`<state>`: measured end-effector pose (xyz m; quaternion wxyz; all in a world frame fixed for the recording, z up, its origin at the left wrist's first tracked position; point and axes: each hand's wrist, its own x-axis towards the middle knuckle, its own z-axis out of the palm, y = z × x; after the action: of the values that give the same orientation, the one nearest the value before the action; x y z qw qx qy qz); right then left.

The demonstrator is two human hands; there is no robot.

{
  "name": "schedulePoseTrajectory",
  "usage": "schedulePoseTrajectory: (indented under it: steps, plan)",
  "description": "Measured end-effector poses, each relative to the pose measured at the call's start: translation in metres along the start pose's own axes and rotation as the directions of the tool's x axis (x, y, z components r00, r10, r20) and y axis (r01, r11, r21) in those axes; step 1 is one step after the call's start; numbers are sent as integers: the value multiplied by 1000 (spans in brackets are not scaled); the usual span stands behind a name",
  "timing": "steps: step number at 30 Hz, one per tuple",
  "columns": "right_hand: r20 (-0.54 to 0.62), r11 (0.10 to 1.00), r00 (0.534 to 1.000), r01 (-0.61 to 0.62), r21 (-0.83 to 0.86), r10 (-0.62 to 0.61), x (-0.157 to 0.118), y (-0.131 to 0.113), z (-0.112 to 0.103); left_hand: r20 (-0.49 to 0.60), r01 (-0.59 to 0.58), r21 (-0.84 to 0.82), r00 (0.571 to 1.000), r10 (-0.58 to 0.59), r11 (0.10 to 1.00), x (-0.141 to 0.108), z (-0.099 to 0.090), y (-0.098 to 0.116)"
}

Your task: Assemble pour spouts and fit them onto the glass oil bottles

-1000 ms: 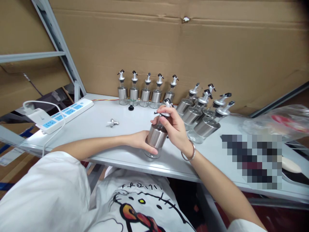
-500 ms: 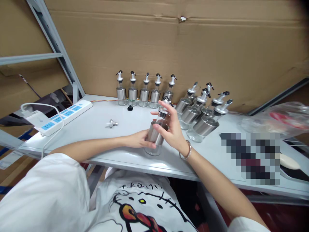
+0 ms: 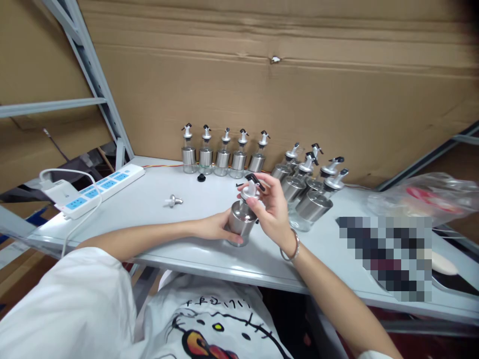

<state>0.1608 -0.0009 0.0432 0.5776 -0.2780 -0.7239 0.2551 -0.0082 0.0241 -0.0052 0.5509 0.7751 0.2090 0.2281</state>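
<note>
An oil dispenser bottle (image 3: 241, 223) with a steel sleeve stands near the table's front edge, its top leaning slightly toward me. My left hand (image 3: 220, 227) is wrapped round the sleeve from the left, its thumb across the front. At the bottle's top, my right hand (image 3: 270, 202) grips the silver pour spout (image 3: 251, 189) with thumb and fingers; the spout has a black flip cap. Some of the right fingertips are hidden behind the spout. A loose metal pour spout (image 3: 173, 201) lies on the table to the left, and a small black stopper (image 3: 201, 177) sits behind it.
Several similar bottles (image 3: 223, 160) stand in a row along the cardboard wall (image 3: 179, 85). More bottles (image 3: 313, 206) cluster right of my hand. A white power strip (image 3: 101, 192) lies at the left; a clear plastic bag (image 3: 422, 194) and a blurred-out item rest at the right.
My right hand has closed from loosely around the bottle's neck onto its pour spout. The bottle's top has tipped toward me. The camera view has shifted slightly upward.
</note>
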Motion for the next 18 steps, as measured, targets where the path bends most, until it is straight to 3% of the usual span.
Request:
schedulePoseTrajectory:
  steps: [4,8,11,14,18]
  plan:
    - [11,997,997,80,3,-80,-1,3,-2,-200,-53,40,978,60,998,-1,3,6]
    - [-94,991,987,133,28,-130,1,1,-5,-353,-119,121,923,155,986,5,-2,36]
    - [-168,987,973,163,-2,-161,4,-1,-8,-309,-52,309,939,152,950,13,-15,70]
    - [-222,981,955,194,-29,-196,6,2,-11,-238,-80,506,944,228,859,19,-26,98]
    - [-263,970,933,232,-77,-244,8,5,-15,-155,-95,555,964,214,826,24,-30,119]
